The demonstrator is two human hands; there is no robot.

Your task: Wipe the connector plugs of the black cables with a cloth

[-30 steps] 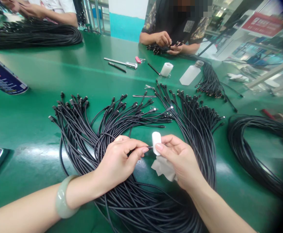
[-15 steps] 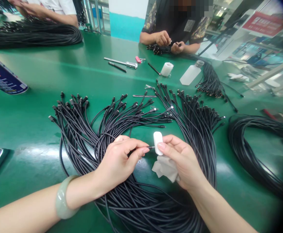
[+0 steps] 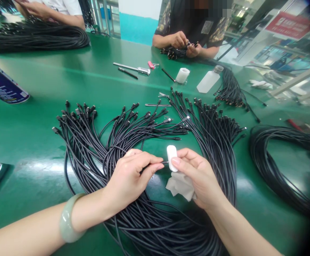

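Over the green surface (image 3: 29, 117), the left hand (image 3: 129, 181) pinches a black cable (image 3: 165, 162) between narrowed fingers, its tip pointing right, just short of the upright white plastic piece (image 3: 172, 158) gripped by the right hand (image 3: 199, 177).

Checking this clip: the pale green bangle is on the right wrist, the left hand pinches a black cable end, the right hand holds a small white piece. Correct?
No: the pale green bangle is on the left wrist, as the head view shows. The left hand does pinch the black cable end, and the right hand holds the small white piece.
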